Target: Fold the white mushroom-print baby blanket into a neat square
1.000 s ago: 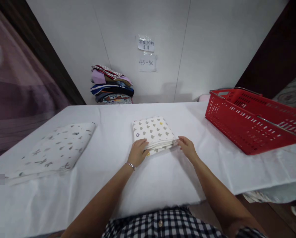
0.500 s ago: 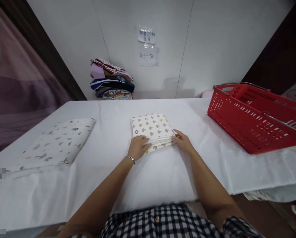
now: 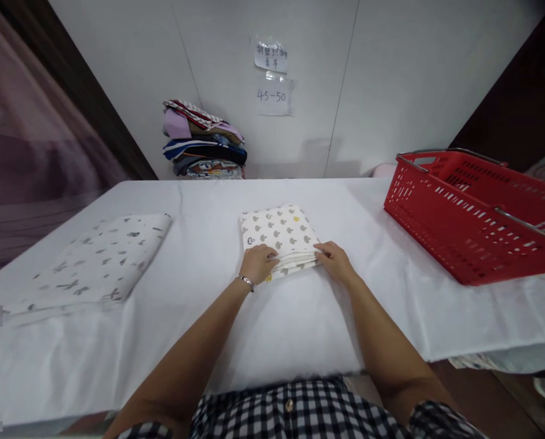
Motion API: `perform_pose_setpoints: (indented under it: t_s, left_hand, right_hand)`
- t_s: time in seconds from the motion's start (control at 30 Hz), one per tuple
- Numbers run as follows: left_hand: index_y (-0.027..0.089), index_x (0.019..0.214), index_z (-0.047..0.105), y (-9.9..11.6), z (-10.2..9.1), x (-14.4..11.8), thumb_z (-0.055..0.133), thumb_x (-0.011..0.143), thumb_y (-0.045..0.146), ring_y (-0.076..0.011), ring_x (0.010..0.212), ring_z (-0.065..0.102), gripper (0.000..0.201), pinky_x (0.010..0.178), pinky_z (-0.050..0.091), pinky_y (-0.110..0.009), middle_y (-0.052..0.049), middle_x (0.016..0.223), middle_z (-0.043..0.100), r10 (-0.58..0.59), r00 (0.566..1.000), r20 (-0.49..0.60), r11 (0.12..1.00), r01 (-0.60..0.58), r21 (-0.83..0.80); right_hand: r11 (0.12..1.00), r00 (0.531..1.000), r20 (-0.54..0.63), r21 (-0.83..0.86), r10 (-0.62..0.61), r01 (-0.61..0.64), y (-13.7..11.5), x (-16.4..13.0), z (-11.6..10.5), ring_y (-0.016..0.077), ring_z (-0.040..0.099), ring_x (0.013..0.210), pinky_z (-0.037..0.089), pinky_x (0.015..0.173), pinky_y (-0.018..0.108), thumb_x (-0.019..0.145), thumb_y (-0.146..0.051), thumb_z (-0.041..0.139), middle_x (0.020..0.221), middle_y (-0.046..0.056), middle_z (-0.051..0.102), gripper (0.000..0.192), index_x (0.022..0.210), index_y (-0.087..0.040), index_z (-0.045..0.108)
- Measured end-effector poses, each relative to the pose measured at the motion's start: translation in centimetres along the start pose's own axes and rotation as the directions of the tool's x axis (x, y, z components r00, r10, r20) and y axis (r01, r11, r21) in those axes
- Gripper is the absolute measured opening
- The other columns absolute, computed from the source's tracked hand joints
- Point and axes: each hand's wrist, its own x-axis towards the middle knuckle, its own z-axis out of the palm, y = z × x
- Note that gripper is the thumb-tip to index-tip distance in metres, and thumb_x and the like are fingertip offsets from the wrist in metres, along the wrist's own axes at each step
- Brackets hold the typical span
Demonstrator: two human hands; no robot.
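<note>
A white folded cloth (image 3: 279, 228) printed with grey and a few yellow motifs lies on the white-covered table (image 3: 272, 323) in front of me. My left hand (image 3: 260, 263) grips the left end of its layered near edge, thumb and fingers closed on the fabric. At the right end of that same edge, my right hand (image 3: 334, 259) pinches the layers between thumb and fingers. The cloth's near edge shows several stacked layers, and a strip of printed fabric shows below them.
To the left lies another white folded cloth (image 3: 103, 262) with dark grey prints. A red plastic basket (image 3: 464, 225) with metal handles stands at the right. Behind the table's far edge is a pile of folded fabrics (image 3: 203, 143), and paper signs (image 3: 275, 96) hang on the wall.
Both hands stay on the near edge of the cloth; the left fingers have closed more on the layers. The whole view has shifted slightly.
</note>
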Motion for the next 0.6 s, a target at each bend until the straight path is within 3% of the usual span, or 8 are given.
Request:
perform_pose_setpoints:
  t_s: [0.13, 0.23, 0.47, 0.6]
  left_hand:
    - [0.022, 0.073, 0.062, 0.3, -0.2, 0.2, 0.057, 0.074, 0.028, -0.0159, 0.079, 0.056, 0.008, 0.083, 0.037, -0.035, 0.001, 0.078, 0.062, -0.05, 0.998, -0.027, 0.995, 0.047, -0.084]
    - [0.021, 0.07, 0.06, 0.4, -0.1, -0.3, 0.055, 0.076, 0.028, -0.0143, 0.075, 0.055, 0.01, 0.08, 0.039, -0.032, 0.001, 0.074, 0.061, -0.028, 0.996, -0.083, 0.992, 0.017, -0.127]
    - [0.021, 0.079, 0.061, 0.4, 0.2, -1.4, 0.051, 0.082, 0.03, -0.0197, 0.085, 0.053, 0.014, 0.081, 0.036, -0.037, -0.004, 0.084, 0.062, 0.138, 0.99, -0.038, 0.988, -0.135, 0.071]
    - [0.021, 0.084, 0.061, 0.3, 0.2, -1.1, 0.054, 0.081, 0.036, -0.0204, 0.084, 0.053, 0.017, 0.077, 0.037, -0.036, -0.004, 0.085, 0.06, 0.174, 0.985, -0.002, 0.976, -0.172, 0.13]
  right_hand:
    - [1.0, 0.997, -0.066, -0.003, 0.029, -0.03, 0.3, 0.1, 0.5, 0.013, 0.048, 0.067, 0.041, 0.068, 0.028, 0.074, -0.035, 0.052, 0.084, 0.0, 0.055, 0.027, 0.094, -0.024, 0.066]
    - [0.999, 0.993, -0.11, 0.002, 0.036, -0.036, 0.4, 0.3, 0.7, 0.0137, 0.049, 0.067, 0.041, 0.065, 0.028, 0.074, -0.03, 0.05, 0.082, 0.0, 0.057, 0.022, 0.088, -0.023, 0.065]
    - [0.997, 0.994, -0.099, -0.065, -0.056, 0.05, -0.3, 0.2, 0.1, 0.0141, 0.052, 0.073, 0.042, 0.066, 0.028, 0.073, -0.023, 0.049, 0.101, 0.003, 0.055, 0.017, 0.083, -0.022, 0.063]
    - [0.976, 0.991, -0.031, -0.175, -0.133, 0.126, -0.6, 0.1, -0.6, 0.0194, 0.054, 0.094, 0.044, 0.078, 0.032, 0.073, -0.021, 0.05, 0.112, 0.004, 0.054, 0.018, 0.084, -0.023, 0.064]
